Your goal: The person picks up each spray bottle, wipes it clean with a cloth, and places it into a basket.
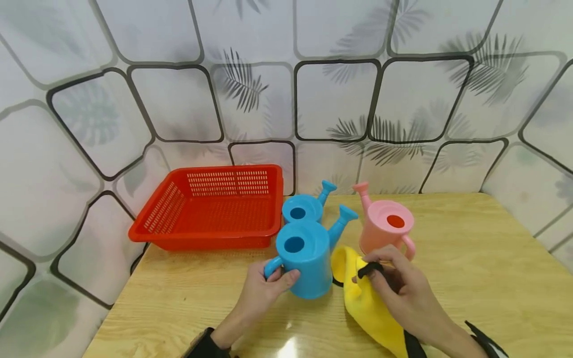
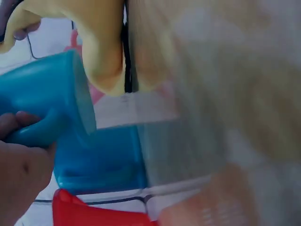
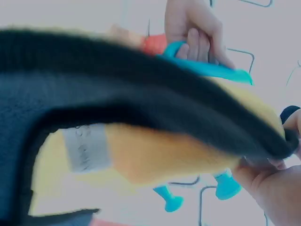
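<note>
My left hand (image 1: 259, 296) grips the handle of a blue watering can (image 1: 313, 271), with the thumb against its side. The can's spout points away to the right. My right hand (image 1: 412, 301) pinches the black edging of a yellow cloth (image 1: 373, 315), which hangs in folds down toward the front of the table. In the right wrist view a white tag (image 3: 87, 148) shows on the cloth (image 3: 155, 157), and the dark edging crosses close to the camera. Right behind the held can stands a second blue watering can (image 1: 309, 205), partly hidden by it.
A pink watering can (image 1: 373, 233) stands behind my right hand, its spout pointing back left and its handle to the right. A red slotted basket (image 1: 201, 243) sits at the back left of the wooden table (image 1: 483, 263). A patterned curtain-like backdrop (image 1: 264, 30) rises behind the table.
</note>
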